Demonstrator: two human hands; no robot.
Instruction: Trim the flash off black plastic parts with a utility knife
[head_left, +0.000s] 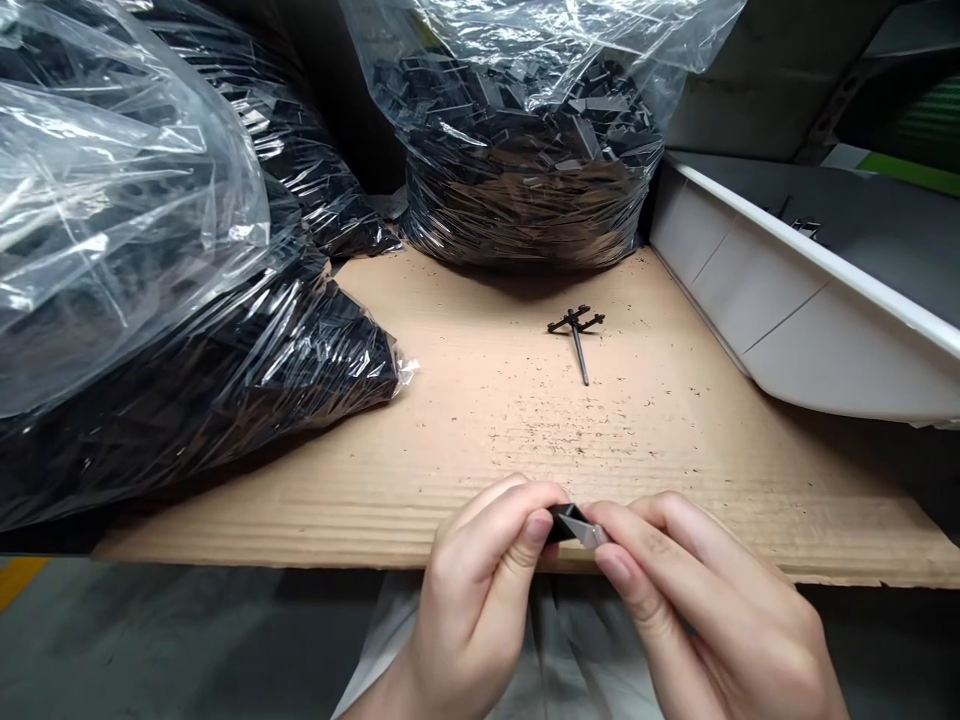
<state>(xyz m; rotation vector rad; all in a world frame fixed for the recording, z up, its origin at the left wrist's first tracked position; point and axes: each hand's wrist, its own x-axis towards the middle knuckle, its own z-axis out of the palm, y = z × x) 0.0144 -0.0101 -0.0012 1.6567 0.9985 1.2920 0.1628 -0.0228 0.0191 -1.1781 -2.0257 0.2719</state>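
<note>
My left hand (480, 590) and my right hand (705, 610) meet at the near edge of a cardboard sheet (480, 420). Both pinch one small black plastic part (576, 524) between thumb and fingertips. The part has a shiny angled face and is partly hidden by my fingers. A black plastic sprue (577, 335), a thin stem with short cross arms, lies on the cardboard farther back, apart from both hands.
Clear plastic bags full of small black parts crowd the left (150, 300) and the back centre (532, 140). A white tray (810, 290) with a few dark pieces stands at the right. Dark crumbs dot the cardboard. Grey floor lies below its near edge.
</note>
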